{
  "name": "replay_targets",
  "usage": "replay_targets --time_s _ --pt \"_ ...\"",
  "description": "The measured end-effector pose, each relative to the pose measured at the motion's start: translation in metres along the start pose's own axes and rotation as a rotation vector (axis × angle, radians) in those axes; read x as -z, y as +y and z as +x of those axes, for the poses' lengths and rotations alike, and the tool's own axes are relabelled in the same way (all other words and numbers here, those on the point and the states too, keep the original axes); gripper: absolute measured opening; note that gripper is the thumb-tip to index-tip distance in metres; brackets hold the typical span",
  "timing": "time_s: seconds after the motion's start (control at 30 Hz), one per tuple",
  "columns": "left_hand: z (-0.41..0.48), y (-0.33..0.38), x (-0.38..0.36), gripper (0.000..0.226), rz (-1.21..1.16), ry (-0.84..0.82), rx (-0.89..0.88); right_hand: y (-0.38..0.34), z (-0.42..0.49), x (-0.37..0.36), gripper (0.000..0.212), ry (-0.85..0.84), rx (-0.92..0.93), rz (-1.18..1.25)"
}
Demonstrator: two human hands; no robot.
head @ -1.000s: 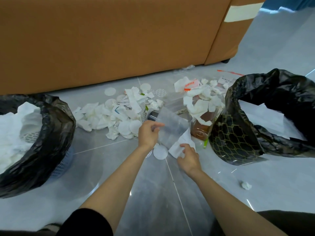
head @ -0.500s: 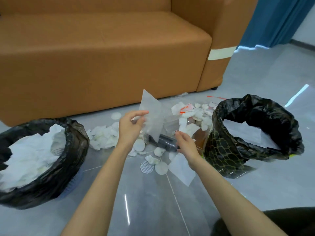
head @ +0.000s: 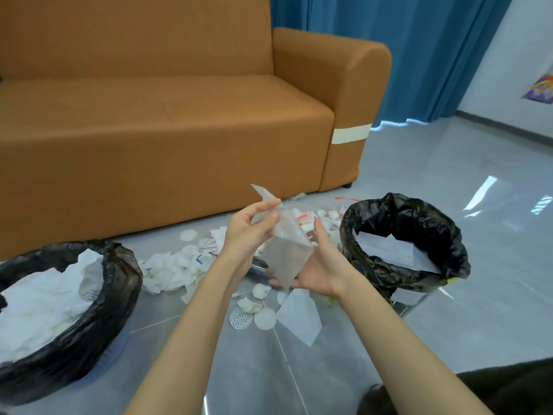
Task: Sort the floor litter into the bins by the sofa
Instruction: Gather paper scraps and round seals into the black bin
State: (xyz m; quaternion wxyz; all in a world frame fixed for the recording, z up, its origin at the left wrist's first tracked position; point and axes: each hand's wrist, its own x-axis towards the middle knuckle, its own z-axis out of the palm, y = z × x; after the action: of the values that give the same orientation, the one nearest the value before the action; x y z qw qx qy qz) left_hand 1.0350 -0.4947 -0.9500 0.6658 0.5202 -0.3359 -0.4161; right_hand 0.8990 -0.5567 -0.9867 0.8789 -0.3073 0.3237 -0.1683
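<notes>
A clear plastic bag [head: 287, 256] hangs in the air in front of me. My left hand [head: 248, 232] pinches its upper corner between thumb and fingers. My right hand [head: 323, 265] cups the bag's lower right side, palm turned up, fingers hidden behind the plastic. White tissues and cotton pads [head: 176, 268] lie scattered on the grey floor below the hands. A black-lined bin [head: 119, 283] on the left holds white tissue. A second black-lined bin [head: 404, 217] on the right holds flat clear plastic.
An orange sofa [head: 179, 139] runs across the back, its arm taped with a pale strip. Blue curtains [head: 419, 55] hang behind it. A white sheet [head: 299, 316] and round pads [head: 264, 319] lie on the floor between my forearms. My dark-clothed knee [head: 478, 387] is at bottom right.
My left hand has lifted the clear bag off the floor to chest height. My right hand let go of the white sheet and came up under the bag. My view tilted upward.
</notes>
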Motion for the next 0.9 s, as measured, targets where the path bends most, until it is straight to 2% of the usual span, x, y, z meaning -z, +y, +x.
replay_targets --time_s 0.2,0.3,0.37,0.43,0.57,0.63,0.77,0.9 --pt "-0.004 -0.001 -0.023 0.020 0.212 -0.043 -0.063 -0.027 -0.026 0.004 0.060 0.039 0.312 0.128" --pt "-0.004 -0.005 -0.033 0.021 0.334 -0.072 -0.084 -0.038 -0.036 0.014 0.039 0.085 0.381 0.109" --pt "-0.004 -0.008 -0.040 0.025 0.426 -0.091 -0.099 -0.043 -0.043 0.023 0.027 0.168 0.400 0.072" --pt "-0.003 -0.011 -0.046 0.028 0.505 -0.105 -0.114 -0.048 -0.048 0.029 0.026 0.286 0.410 0.032" --pt "0.001 -0.016 -0.057 0.034 0.511 -0.149 -0.071 -0.069 -0.063 0.048 0.013 0.549 0.514 -0.062" --pt "0.004 -0.019 -0.059 0.033 0.489 -0.167 -0.055 -0.080 -0.073 0.064 0.017 0.684 0.598 -0.061" --pt "0.005 -0.030 -0.065 0.031 0.470 -0.211 -0.061 -0.086 -0.088 0.097 0.045 0.965 0.676 -0.065" --pt "0.003 -0.038 -0.070 0.033 0.482 -0.247 -0.045 -0.081 -0.084 0.113 0.056 1.033 0.612 -0.155"
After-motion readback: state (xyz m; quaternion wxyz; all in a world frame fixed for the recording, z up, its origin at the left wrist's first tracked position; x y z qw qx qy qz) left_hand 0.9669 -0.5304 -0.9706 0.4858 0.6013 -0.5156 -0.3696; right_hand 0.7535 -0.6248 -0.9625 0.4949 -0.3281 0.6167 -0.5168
